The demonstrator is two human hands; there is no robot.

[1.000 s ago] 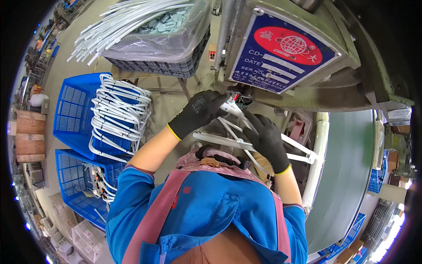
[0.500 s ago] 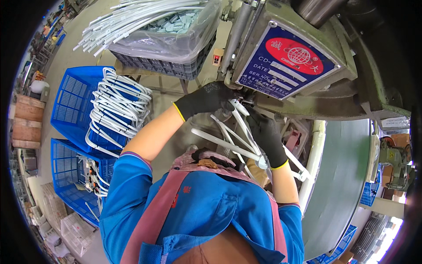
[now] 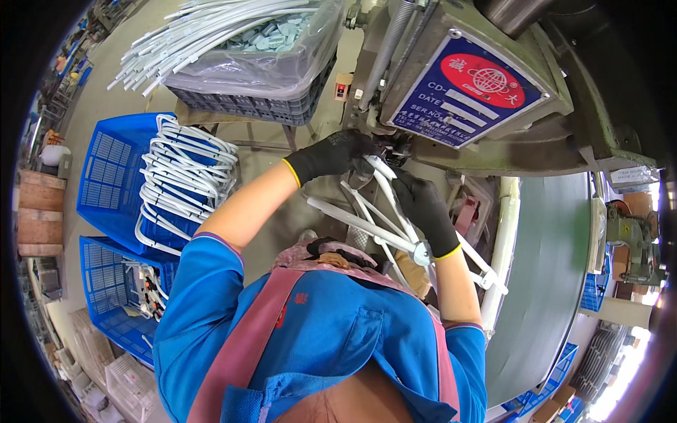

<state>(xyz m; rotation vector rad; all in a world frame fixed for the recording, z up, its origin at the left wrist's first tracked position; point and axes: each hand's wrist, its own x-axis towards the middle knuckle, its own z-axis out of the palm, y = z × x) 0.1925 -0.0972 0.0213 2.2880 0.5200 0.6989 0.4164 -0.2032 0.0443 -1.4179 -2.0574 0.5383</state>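
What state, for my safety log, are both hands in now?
Left hand: at the frame, grip hidden, cannot be told.
Right hand: closed, holding the frame.

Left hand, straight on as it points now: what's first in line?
Probably the dark metal tooling, just ahead of the left hand and next to the upper end of the white tube; depth is unclear.

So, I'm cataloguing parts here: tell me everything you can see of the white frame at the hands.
The white frame consists of several slim, smooth tubes, seemingly painted metal, meeting at angles, with a flat round joint low on it. One tube juts leftward to a free end. It is held aslant, its top end close to the grey machine; contact there can't be told. The gloved right hand grips it; the gloved left hand is at its top end, fingers partly hidden.
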